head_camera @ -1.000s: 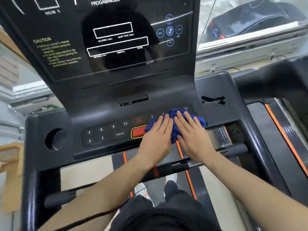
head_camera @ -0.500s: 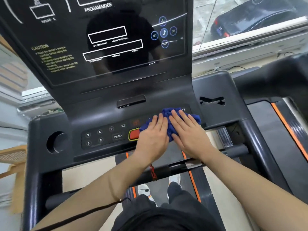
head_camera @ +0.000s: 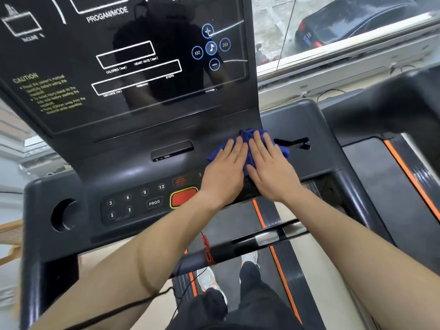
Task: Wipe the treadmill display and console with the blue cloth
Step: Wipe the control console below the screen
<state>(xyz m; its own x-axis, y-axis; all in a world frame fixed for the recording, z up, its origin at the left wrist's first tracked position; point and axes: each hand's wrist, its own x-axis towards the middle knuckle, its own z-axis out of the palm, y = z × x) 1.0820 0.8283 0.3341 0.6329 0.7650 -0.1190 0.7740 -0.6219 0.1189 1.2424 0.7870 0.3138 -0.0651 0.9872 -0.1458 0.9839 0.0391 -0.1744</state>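
A blue cloth [head_camera: 247, 135] lies bunched on the dark treadmill console [head_camera: 133, 167], just below the right end of the glossy black display [head_camera: 123, 67]. My left hand [head_camera: 226, 172] and my right hand [head_camera: 269, 170] lie flat side by side on the cloth, palms down, fingers together, pressing it against the console. Only the cloth's upper edge and side corners show around my fingers. The number keys [head_camera: 128, 198] and the red stop button [head_camera: 183, 198] sit to the left of my hands.
A round cup hole [head_camera: 64, 214] sits at the console's left end and a cut-out slot [head_camera: 295, 144] at its right. A handlebar [head_camera: 259, 239] with a red safety clip [head_camera: 208, 251] crosses under my forearms. A second treadmill stands at the right.
Both hands have pushed the cloth up and to the right, from the keypad row beside the red button onto the console's upper slope below the display.
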